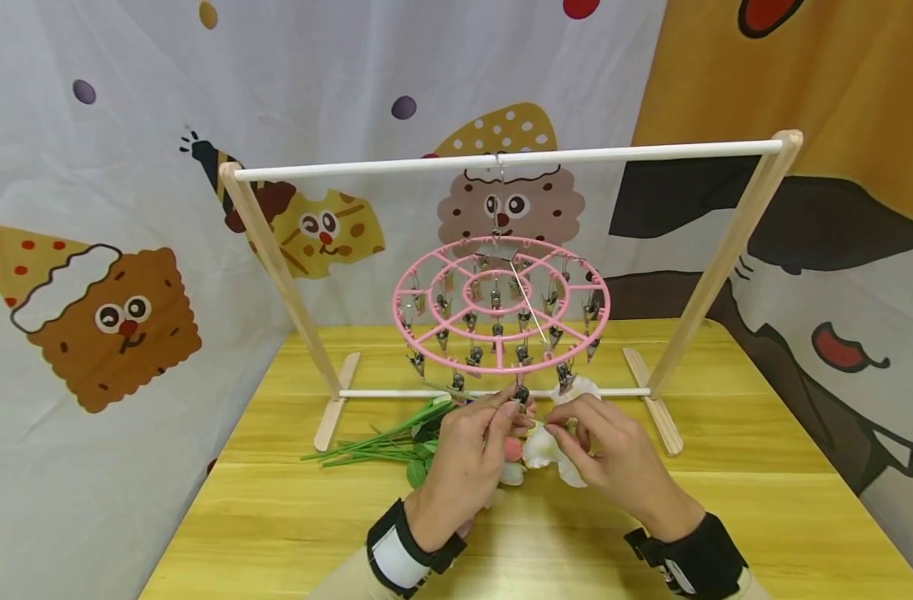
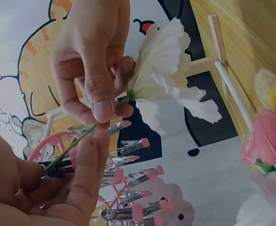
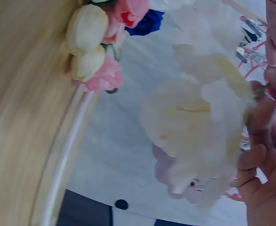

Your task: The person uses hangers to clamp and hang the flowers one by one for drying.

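A pink round clip hanger (image 1: 499,368) hangs by its hook, metal clips dangling from its rings. My left hand (image 1: 467,442) pinches one front clip (image 1: 522,395) between thumb and fingers, and the thin green stem (image 2: 76,142) of a white flower (image 2: 168,70) runs to that clip. Whether the clip's jaws grip the stem is hidden by the fingers. My right hand (image 1: 614,442) pinches the stem just below the flower head, fingertips close to those of the left hand. The petals fill the middle of the right wrist view, blurred.
A wooden stand with a white top rod (image 1: 388,167) carries the hanger. Artificial flowers with green stems (image 1: 366,450) lie on the wooden table (image 1: 276,525) beneath it, among them a pink rose (image 2: 267,136) and a blue one (image 3: 147,23). Behind hangs a cartoon-printed cloth (image 1: 313,83).
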`<move>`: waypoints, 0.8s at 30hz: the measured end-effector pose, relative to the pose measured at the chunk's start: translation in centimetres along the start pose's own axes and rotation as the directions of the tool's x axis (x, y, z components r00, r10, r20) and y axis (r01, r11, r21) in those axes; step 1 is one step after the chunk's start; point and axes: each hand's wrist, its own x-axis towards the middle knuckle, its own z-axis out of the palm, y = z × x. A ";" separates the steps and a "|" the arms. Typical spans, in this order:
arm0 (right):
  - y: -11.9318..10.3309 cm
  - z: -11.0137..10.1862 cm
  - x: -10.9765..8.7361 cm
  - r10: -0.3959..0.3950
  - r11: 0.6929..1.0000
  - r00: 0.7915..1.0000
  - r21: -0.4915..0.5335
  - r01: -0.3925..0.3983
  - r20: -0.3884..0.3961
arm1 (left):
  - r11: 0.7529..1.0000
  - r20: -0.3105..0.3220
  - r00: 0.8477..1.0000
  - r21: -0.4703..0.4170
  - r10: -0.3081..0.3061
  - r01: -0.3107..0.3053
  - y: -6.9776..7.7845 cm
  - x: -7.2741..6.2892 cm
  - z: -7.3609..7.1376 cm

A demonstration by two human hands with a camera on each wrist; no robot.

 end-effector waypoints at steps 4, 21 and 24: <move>-0.9 -0.4 0.7 0.002 1.000 1.000 -0.022 -0.003 -0.011 | 1.000 -0.027 1.000 -0.029 0.006 -0.007 0.2 -0.1 0.0; -5.2 -0.8 5.5 0.085 0.996 0.991 0.039 -0.081 -0.104 | 0.998 -0.051 0.998 -0.050 -0.035 0.033 0.3 -0.6 -0.1; -5.1 -1.1 5.6 0.089 0.995 0.990 0.045 -0.085 -0.109 | 0.998 -0.059 0.998 -0.064 -0.030 0.026 0.2 -0.7 -0.2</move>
